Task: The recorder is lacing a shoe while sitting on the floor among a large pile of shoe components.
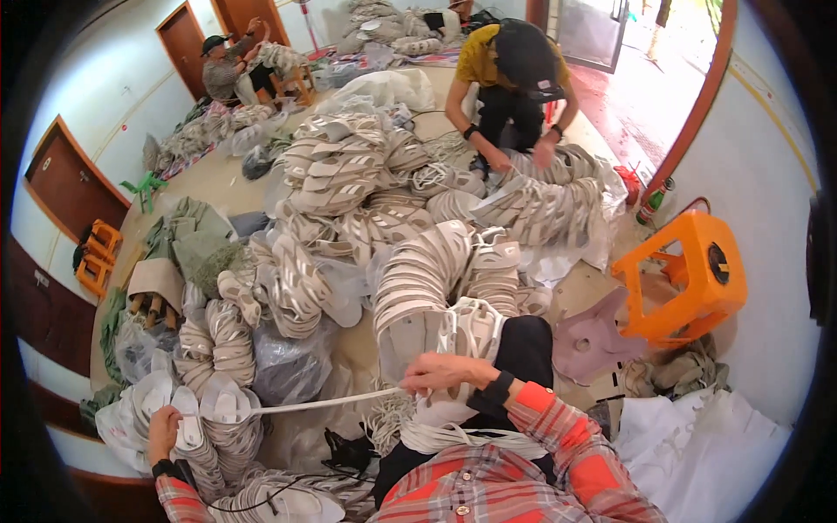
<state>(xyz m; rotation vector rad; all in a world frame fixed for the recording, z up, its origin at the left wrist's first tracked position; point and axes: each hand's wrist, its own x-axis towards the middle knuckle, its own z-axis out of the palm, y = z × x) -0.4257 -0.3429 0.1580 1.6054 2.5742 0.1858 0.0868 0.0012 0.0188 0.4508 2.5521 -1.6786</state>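
Right hand (pixel 446 373), fingers pinching a white lace (pixel 331 402) that stretches left to pale shoe uppers (pixel 228 404); left hand (pixel 163 431) beside them, its fingers' grip I can't tell!

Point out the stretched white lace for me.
In the head view, the white lace is below and left of centre, running leftward from the right hand to the stack of shoe uppers beside the left hand.
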